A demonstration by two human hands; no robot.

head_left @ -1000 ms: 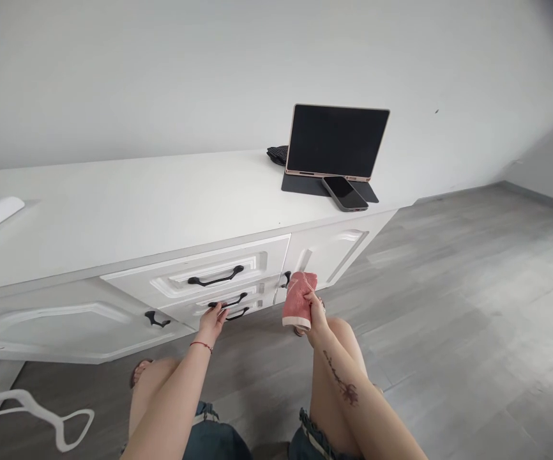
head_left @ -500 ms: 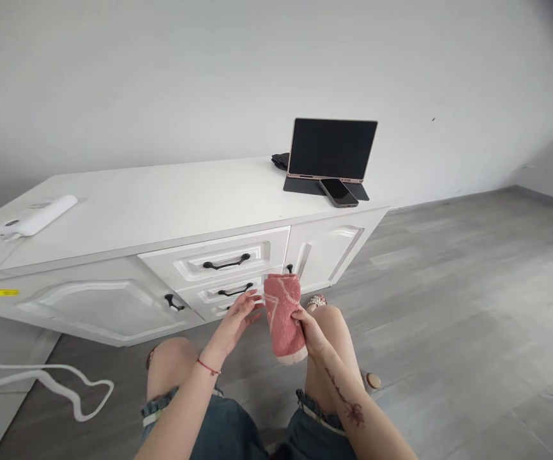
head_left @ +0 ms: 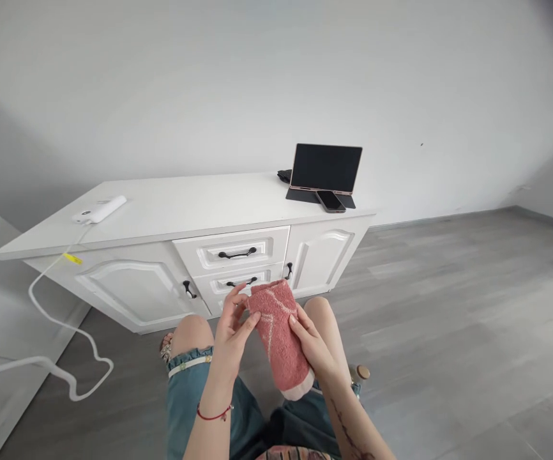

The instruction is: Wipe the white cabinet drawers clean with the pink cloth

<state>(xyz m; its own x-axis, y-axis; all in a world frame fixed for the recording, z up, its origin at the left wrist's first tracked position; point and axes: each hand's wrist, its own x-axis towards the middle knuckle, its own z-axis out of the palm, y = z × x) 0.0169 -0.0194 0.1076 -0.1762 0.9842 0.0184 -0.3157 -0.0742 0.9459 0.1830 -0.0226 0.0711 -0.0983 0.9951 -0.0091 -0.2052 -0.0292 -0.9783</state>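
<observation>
A folded pink towel [head_left: 281, 342] with pale lines and a whitish lower end is held up over my lap, tilted with its top toward the left. My right hand [head_left: 312, 342] grips its right side, thumb on the front and the other fingers partly hidden behind. At the upper left corner, my left hand [head_left: 235, 322] pinches the cloth, its thumb lying on the front face and its fingers curled at the edge.
Ahead stands a white cabinet [head_left: 185, 214] with black handles. On top are a dark-screened tablet [head_left: 327, 167], a phone [head_left: 330, 201], a black item [head_left: 284, 176] and a white device [head_left: 99, 209]. Its cable [head_left: 41, 306] hangs at the left. A wooden-looking round end [head_left: 363, 372] shows beside my right leg.
My left hand has come in from beside the towel and taken its upper left corner. The towel has tilted and moved slightly lower in view. The camera view has shifted.
</observation>
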